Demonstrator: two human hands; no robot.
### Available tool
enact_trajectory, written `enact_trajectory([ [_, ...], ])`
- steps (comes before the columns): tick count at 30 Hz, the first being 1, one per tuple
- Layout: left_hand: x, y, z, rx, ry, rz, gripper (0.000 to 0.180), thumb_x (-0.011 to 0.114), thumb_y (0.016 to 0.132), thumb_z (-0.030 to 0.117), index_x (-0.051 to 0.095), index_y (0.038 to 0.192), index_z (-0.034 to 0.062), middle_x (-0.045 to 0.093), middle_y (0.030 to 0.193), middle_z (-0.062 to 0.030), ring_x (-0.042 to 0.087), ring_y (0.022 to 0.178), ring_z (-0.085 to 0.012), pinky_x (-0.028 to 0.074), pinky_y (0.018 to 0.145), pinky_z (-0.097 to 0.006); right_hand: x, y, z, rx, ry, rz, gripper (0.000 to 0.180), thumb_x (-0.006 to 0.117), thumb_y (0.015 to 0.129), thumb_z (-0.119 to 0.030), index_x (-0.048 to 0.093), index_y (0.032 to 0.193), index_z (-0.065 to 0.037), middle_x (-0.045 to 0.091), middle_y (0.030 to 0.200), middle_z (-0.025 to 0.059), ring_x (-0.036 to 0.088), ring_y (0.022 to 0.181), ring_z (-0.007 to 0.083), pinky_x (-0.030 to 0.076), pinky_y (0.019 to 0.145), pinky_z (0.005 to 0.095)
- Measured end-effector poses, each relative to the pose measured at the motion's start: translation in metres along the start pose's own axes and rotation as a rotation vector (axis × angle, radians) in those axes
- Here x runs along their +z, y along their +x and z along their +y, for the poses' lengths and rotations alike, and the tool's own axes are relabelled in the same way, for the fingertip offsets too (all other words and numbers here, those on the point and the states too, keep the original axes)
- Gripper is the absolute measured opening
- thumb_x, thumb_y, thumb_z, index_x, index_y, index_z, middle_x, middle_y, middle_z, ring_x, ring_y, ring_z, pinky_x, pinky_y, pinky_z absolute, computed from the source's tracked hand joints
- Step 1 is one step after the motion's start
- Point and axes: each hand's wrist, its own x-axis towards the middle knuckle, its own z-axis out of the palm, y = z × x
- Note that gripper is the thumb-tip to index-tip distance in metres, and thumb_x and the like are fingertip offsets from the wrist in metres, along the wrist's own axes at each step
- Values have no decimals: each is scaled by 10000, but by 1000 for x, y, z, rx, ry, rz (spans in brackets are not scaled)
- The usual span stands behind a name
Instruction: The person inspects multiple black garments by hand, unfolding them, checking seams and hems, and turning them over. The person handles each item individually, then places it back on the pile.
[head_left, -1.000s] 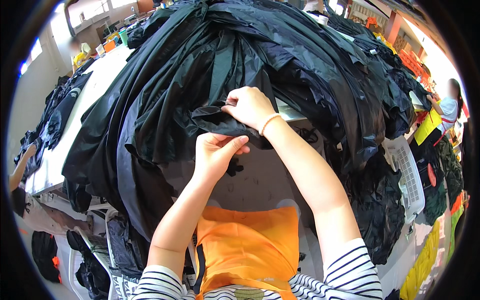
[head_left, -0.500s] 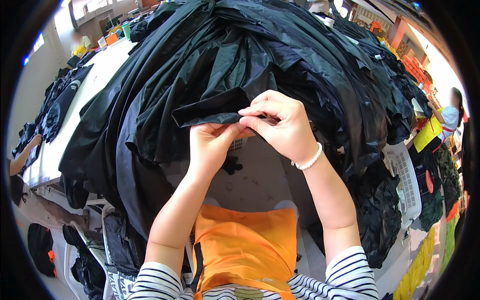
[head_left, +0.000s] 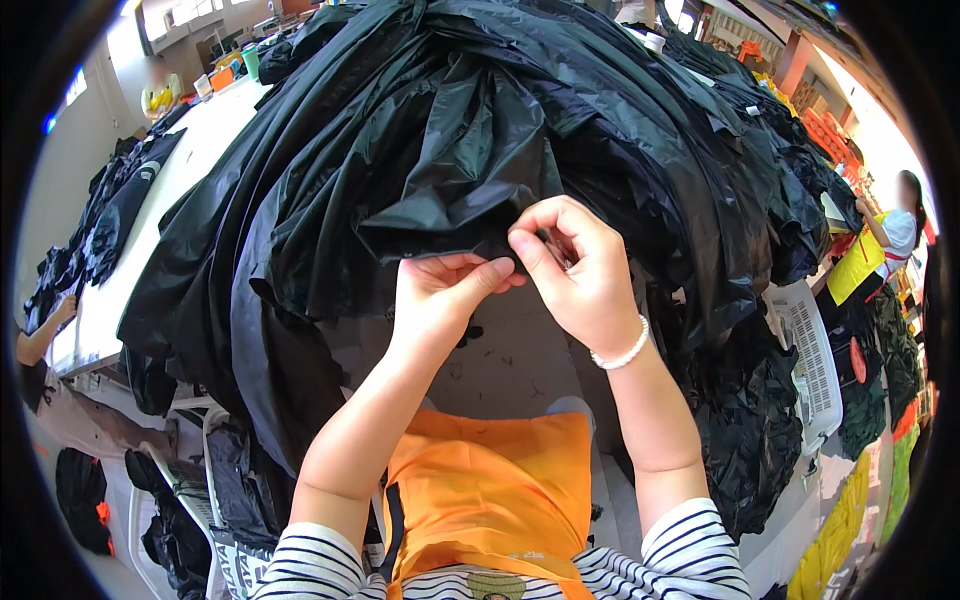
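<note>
A large heap of shiny black fabric [head_left: 340,190] spreads over the surface before me, its folds hanging over the near side. My left hand [head_left: 435,305] pinches the lower edge of a raised black fabric flap [head_left: 430,230] between thumb and fingers. Close beside it, my right hand [head_left: 585,270] is closed with thumb and forefinger together at the right end of the same edge. Its curled fingers hide most of what lies inside them, so I cannot tell if anything small is there too.
A white table [head_left: 205,150] with dark garments [head_left: 110,210] stands at left, where another person's arm [head_left: 45,335] reaches in. White baskets [head_left: 812,365] with black cloth flank me. At far right a person [head_left: 895,235] handles yellow cloth [head_left: 855,270].
Both hands have shifted slightly right and down, and the right hand has turned a little. The flap between them has bunched upward. At left, the other person's hand has moved down.
</note>
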Motion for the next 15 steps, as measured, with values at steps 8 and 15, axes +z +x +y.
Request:
enact_trajectory([
  [8,2,-1,1,-71,-174,28,185,669,880,112,675,917,-70,699,827,-134,692,777,-182,540,737,-261,-14,0,-5,203,307,-95,225,651,902,-92,538,1077,-6,560,900,-12,477,709,10,406,624,162],
  [15,-8,-2,0,-47,-255,8,147,694,853,77,672,922,-50,695,848,-122,685,795,-186,537,756,-279,-26,-19,-5,76,-16,-163,185,634,892,-51,533,1042,-10,543,922,39,515,740,97,447,670,225],
])
